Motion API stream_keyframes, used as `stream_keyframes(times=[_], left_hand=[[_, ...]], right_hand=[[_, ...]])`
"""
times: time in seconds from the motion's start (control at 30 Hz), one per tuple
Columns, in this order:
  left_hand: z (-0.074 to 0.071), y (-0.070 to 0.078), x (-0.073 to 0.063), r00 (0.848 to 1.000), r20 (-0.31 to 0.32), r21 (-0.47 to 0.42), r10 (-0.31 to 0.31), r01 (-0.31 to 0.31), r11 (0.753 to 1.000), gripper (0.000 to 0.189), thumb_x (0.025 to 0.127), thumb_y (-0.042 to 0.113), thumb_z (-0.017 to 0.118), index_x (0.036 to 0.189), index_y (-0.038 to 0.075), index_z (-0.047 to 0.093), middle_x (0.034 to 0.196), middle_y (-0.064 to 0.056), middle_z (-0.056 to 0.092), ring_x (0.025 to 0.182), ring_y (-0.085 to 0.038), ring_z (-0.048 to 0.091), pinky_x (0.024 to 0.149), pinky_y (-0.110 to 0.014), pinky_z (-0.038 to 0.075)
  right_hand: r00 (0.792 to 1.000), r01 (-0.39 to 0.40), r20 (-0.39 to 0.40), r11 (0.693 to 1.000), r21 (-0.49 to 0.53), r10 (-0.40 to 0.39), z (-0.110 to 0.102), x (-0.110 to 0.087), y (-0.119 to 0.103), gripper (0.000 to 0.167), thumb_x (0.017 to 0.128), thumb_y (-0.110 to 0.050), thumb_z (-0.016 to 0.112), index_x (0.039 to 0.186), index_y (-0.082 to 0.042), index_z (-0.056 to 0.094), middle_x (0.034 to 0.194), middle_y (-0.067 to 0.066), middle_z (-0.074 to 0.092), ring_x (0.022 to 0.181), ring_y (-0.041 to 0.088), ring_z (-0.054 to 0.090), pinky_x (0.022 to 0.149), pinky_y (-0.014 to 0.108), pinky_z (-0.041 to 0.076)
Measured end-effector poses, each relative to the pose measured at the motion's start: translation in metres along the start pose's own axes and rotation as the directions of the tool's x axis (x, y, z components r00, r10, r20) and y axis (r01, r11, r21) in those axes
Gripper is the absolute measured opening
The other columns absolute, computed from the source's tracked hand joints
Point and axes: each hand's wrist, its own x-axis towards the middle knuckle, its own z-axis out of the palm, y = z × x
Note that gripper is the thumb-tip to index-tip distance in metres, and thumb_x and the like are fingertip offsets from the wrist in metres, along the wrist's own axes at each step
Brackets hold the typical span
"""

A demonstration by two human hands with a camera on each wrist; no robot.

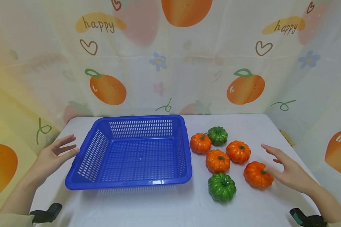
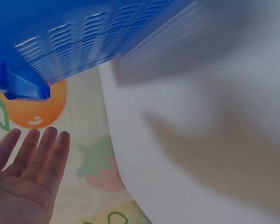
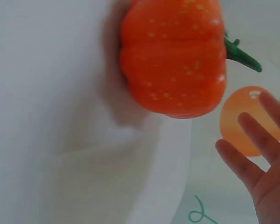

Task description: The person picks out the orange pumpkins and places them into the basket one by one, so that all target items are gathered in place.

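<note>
A blue plastic basket (image 1: 142, 186) with slotted walls stands on the white table, and nothing lies in it. Just off its left side is my left hand (image 1: 49, 159), fingers extended; in the left wrist view the palm (image 2: 25, 191) shows, holding nothing. To the right, my right hand (image 1: 291, 170) hovers beside the nearest orange pumpkin (image 1: 258, 175), thumb close to its stem; I cannot tell whether they touch. The right wrist view shows that orange pumpkin (image 3: 175, 58) with a green stem, and my right hand (image 3: 275, 172) with spread fingers holding nothing.
Right of the basket are more small orange pumpkins (image 1: 217, 161) and two green pumpkins, one in front (image 1: 222, 187) and one at the back (image 1: 217, 135). A printed fabric curtain (image 1: 173, 85) hangs behind the table (image 1: 125, 208). Dark straps (image 1: 46, 213) sit at both wrists.
</note>
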Motion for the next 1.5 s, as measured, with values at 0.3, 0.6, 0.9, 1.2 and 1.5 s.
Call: stream_keyframes(times=[0.3, 0.6, 0.9, 1.2, 1.5], left_hand=[[0.005, -0.004, -0.002, 1.0, 0.022, -0.093, -0.016, 0.018, 0.996, 0.067, 0.087, 0.032, 0.063, 0.142, 0.008, 0.033, 0.112, 0.026, 0.049, 0.088, 0.019, 0.051, 0.069, -0.006, 0.043], [0.008, -0.005, -0.003, 0.994, 0.086, -0.098, -0.06, 0.069, 0.993, 0.071, 0.088, 0.033, 0.062, 0.143, 0.002, 0.03, 0.117, -0.007, 0.056, 0.083, 0.013, 0.055, 0.068, -0.016, 0.051], [0.008, -0.002, -0.002, 0.989, 0.125, -0.114, -0.081, 0.095, 0.989, 0.069, 0.089, 0.033, 0.06, 0.141, -0.001, 0.031, 0.122, -0.028, 0.048, 0.079, -0.003, 0.064, 0.068, -0.021, 0.053], [0.007, -0.001, 0.0, 0.981, 0.165, -0.089, -0.102, 0.118, 0.989, 0.069, 0.089, 0.037, 0.059, 0.142, 0.001, 0.031, 0.126, -0.028, 0.043, 0.079, -0.011, 0.066, 0.068, -0.02, 0.052], [0.007, 0.001, 0.002, 0.98, 0.177, -0.072, -0.091, 0.105, 0.992, 0.069, 0.089, 0.037, 0.059, 0.141, 0.0, 0.032, 0.124, -0.028, 0.045, 0.078, -0.009, 0.064, 0.068, -0.023, 0.053]], right_hand=[[0.998, -0.029, 0.059, 0.999, 0.032, 0.027, 0.011, -0.008, 0.004, 0.078, 0.078, -0.019, 0.074, 0.143, -0.02, 0.032, 0.137, -0.018, 0.036, 0.114, -0.021, 0.028, 0.079, 0.011, 0.045], [0.994, -0.054, 0.096, 0.993, 0.102, 0.045, 0.019, -0.017, 0.009, 0.077, 0.079, -0.019, 0.073, 0.144, -0.013, 0.03, 0.137, -0.024, 0.031, 0.114, -0.022, 0.027, 0.077, 0.014, 0.048], [0.982, -0.122, 0.153, 0.988, 0.097, 0.107, 0.023, -0.022, 0.009, 0.078, 0.079, -0.023, 0.073, 0.143, -0.01, 0.03, 0.135, 0.019, 0.04, 0.106, -0.016, 0.035, 0.075, 0.034, 0.053], [0.974, -0.151, 0.185, 0.981, 0.119, 0.128, 0.026, -0.024, 0.008, 0.074, 0.08, -0.026, 0.072, 0.14, -0.006, 0.034, 0.135, 0.019, 0.041, 0.105, -0.025, 0.027, 0.075, 0.021, 0.05], [0.955, -0.234, 0.215, 0.965, 0.117, 0.205, 0.026, -0.023, 0.007, 0.069, 0.081, -0.032, 0.07, 0.136, -0.007, 0.038, 0.132, 0.017, 0.044, 0.101, -0.022, 0.028, 0.083, 0.055, 0.046]])
